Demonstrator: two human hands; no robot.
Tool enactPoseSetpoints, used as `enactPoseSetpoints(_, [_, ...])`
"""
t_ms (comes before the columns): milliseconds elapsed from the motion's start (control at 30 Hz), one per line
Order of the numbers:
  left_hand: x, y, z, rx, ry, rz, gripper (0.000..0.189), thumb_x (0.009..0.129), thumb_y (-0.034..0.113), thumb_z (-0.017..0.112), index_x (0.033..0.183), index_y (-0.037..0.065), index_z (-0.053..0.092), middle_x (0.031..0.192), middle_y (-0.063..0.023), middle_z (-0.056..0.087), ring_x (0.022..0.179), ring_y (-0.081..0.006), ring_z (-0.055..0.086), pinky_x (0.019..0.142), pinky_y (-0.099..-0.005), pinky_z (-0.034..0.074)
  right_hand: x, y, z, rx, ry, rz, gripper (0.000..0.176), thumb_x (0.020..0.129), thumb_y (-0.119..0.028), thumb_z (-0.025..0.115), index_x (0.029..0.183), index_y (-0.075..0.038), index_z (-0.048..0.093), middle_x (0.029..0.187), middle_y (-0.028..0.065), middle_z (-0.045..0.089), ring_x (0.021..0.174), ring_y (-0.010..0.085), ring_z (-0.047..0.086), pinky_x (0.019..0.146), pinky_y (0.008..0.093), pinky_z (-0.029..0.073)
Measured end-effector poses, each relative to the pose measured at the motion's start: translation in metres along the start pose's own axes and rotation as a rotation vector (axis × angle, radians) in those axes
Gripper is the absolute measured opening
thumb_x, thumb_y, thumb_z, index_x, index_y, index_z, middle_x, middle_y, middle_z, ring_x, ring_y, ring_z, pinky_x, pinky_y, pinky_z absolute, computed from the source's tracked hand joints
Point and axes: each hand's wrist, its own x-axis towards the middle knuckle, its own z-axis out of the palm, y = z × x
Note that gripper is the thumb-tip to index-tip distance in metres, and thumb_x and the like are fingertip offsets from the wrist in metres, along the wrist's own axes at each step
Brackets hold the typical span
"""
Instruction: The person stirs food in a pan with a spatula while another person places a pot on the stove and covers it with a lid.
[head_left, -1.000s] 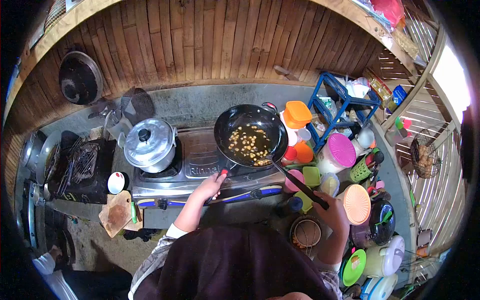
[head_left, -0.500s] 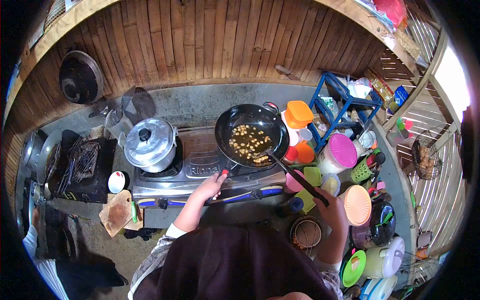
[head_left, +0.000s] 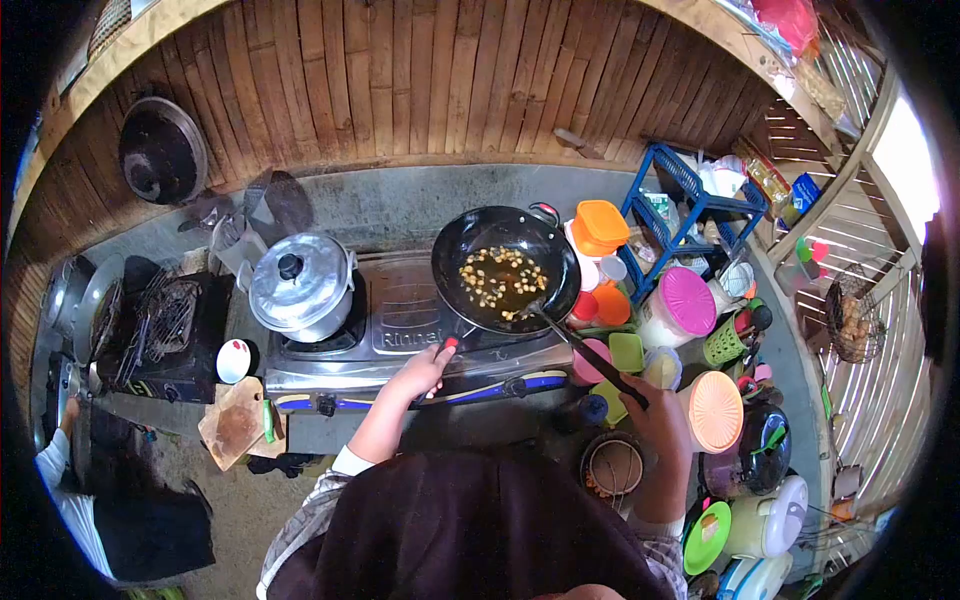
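A black wok (head_left: 470,235) rests on the right burner of the gas stove (head_left: 405,318). Small golden-brown pieces (head_left: 490,290) lie in a pool of oil inside it. My left hand (head_left: 420,374) is closed around the wok's handle, whose red part (head_left: 451,343) shows beyond the fingers. In my right hand (head_left: 655,415) is a long dark-handled spatula (head_left: 590,355); its metal end sits in the wok, at the lower right edge of the pieces. On the left burner stands a lidded silver pot (head_left: 300,300).
Right of the wok crowd plastic containers, including an orange one (head_left: 600,225) and a pink-lidded one (head_left: 685,300), beside a blue rack (head_left: 690,215). A cutting board (head_left: 235,425) with a green-handled knife (head_left: 268,420) lies left of the stove. Another person's sleeve (head_left: 55,465) shows far left.
The spatula's end has shifted slightly, and the pieces in the oil have spread up and apart. My left hand stays on the handle. The person at far left has moved.
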Motion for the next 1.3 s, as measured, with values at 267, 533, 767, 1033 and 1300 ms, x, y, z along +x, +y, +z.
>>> enactPoseSetpoints(267, [-0.004, 0.005, 0.000, 0.010, 0.009, 0.007, 0.055, 0.092, 0.045, 0.041, 0.122, 0.000, 0.038, 0.054, -0.0046, 0.049, 0.040, -0.0125, 0.046, 0.037, -0.0262, 0.038, 0.011, -0.009, -0.001, -0.157, -0.044, -0.041, 0.031, 0.076, -0.015, 0.064, 0.106, -0.007, 0.062, 0.084, 0.0187, 0.064, 0.076, 0.0335, 0.063, 0.067, 0.0375, 0.048])
enactPoseSetpoints(533, [-0.004, 0.005, 0.000, 0.003, 0.016, 0.005, 0.052, 0.092, 0.044, 0.041, 0.118, -0.001, 0.041, 0.057, -0.0058, 0.050, 0.042, -0.0130, 0.048, 0.040, -0.0262, 0.040, 0.032, -0.010, 0.018, -0.111, -0.076, -0.042, 0.031, 0.078, -0.016, 0.063, 0.108, -0.009, 0.061, 0.087, 0.0185, 0.064, 0.077, 0.0328, 0.063, 0.067, 0.0377, 0.048])
enactPoseSetpoints(767, [-0.001, 0.001, 0.000, -0.002, 0.023, 0.023, 0.051, 0.092, 0.044, 0.042, 0.114, -0.003, 0.042, 0.056, -0.0057, 0.050, 0.040, -0.0130, 0.047, 0.039, -0.0266, 0.039, 0.044, -0.004, 0.035, 0.124, 0.037, -0.100, 0.031, 0.082, -0.018, 0.060, 0.111, -0.005, 0.057, 0.079, 0.0170, 0.064, 0.072, 0.0278, 0.065, 0.066, 0.0351, 0.048])
enactPoseSetpoints(1033, [-0.005, 0.006, -0.001, 0.005, 0.024, 0.017, 0.050, 0.092, 0.045, 0.042, 0.112, -0.001, 0.043, 0.056, -0.0052, 0.050, 0.040, -0.0125, 0.046, 0.038, -0.0261, 0.039, 0.066, 0.008, 0.063, 0.354, 0.045, -0.013, 0.035, 0.081, -0.019, 0.061, 0.113, -0.007, 0.056, 0.082, 0.0182, 0.064, 0.078, 0.0320, 0.064, 0.069, 0.0352, 0.048])
enactPoseSetpoints(1300, [-0.002, 0.004, 0.000, -0.016, 0.017, 0.017, 0.045, 0.092, 0.043, 0.042, 0.104, 0.000, 0.044, 0.055, -0.0046, 0.049, 0.039, -0.0120, 0.045, 0.037, -0.0257, 0.038, 0.106, 0.028, 0.116, 0.077, 0.172, -0.018, 0.038, 0.082, -0.037, 0.055, 0.116, -0.021, 0.056, 0.090, 0.0205, 0.063, 0.083, 0.0385, 0.060, 0.073, 0.0453, 0.047])
